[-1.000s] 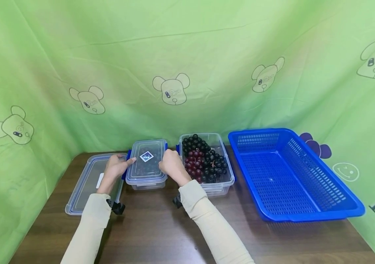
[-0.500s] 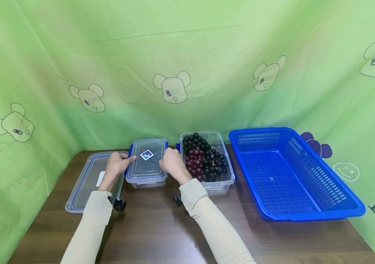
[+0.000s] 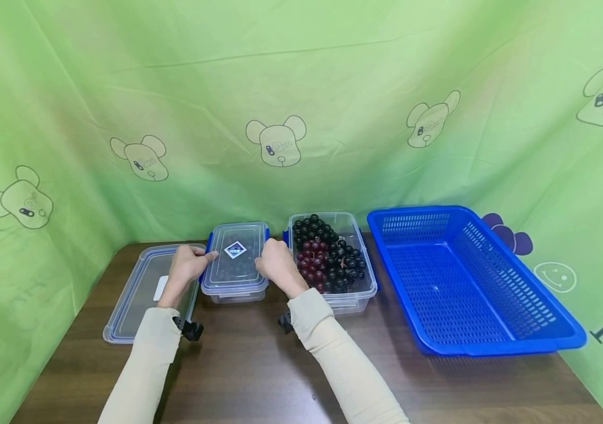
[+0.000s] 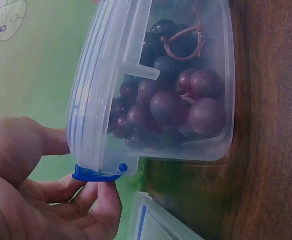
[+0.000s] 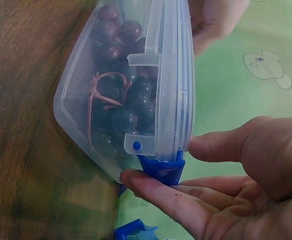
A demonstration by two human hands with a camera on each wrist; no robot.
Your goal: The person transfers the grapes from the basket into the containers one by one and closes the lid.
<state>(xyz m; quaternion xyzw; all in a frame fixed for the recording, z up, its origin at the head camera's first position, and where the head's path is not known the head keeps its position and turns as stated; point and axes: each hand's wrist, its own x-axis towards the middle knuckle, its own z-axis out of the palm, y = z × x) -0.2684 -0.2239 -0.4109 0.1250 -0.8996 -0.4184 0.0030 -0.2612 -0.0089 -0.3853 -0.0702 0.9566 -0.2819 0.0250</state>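
Between my hands stands a clear plastic food container point(image 3: 235, 295) with its lid point(image 3: 238, 231) on and a diamond-shaped sticker on top. Through its wall, dark and reddish grapes point(image 4: 168, 107) show in the left wrist view. My left hand point(image 3: 185, 268) grips its left side, thumb at the lid edge and fingers curled under a blue latch point(image 4: 98, 175). On the opposite side my right hand point(image 3: 278, 268) pinches the edge likewise, its fingers against another blue latch point(image 5: 165, 171). That latch angles out from the lid in the right wrist view.
Right of it, an uncovered clear container point(image 3: 350, 303) holds black and red grapes point(image 3: 314, 259). A large blue perforated basket point(image 3: 436, 288) stands farther right. To the left a loose clear lid point(image 3: 137, 306) lies on the brown wooden table point(image 3: 259, 365). Green printed cloth point(image 3: 333, 76) hangs behind.
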